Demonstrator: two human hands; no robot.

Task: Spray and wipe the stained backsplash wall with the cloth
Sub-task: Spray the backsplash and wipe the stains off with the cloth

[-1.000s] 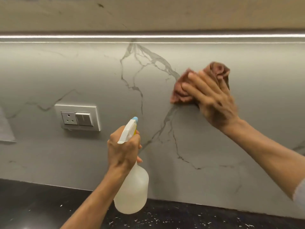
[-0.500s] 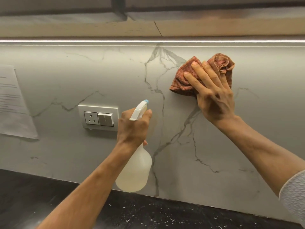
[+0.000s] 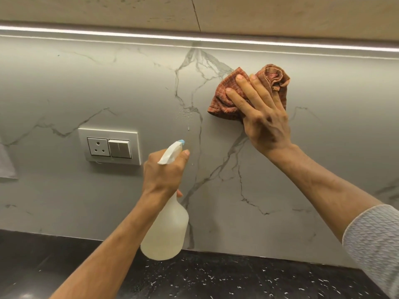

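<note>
Right hand [image 3: 265,124] lay flat against the backsplash wall [image 3: 323,147], fingers [image 3: 248,91] straight and spread, pressing a bunched reddish checked cloth [image 3: 218,100] to the marble high up, right of the dark vein fork. Part of the cloth stuck out in a crumpled fold above the fingertips. Left hand [image 3: 164,171] was curled round the neck of a translucent spray bottle [image 3: 166,231], forefinger at the trigger, white head with blue nozzle tip tilted up toward the wall. Small droplets [image 3: 185,115] sat on the wall left of the cloth, above the nozzle. A socket and switch plate [image 3: 110,146] was set in the wall left of the bottle. Black speckled desk [image 3: 237,279] ran below; a light strip [image 3: 129,36] ran above.
</note>
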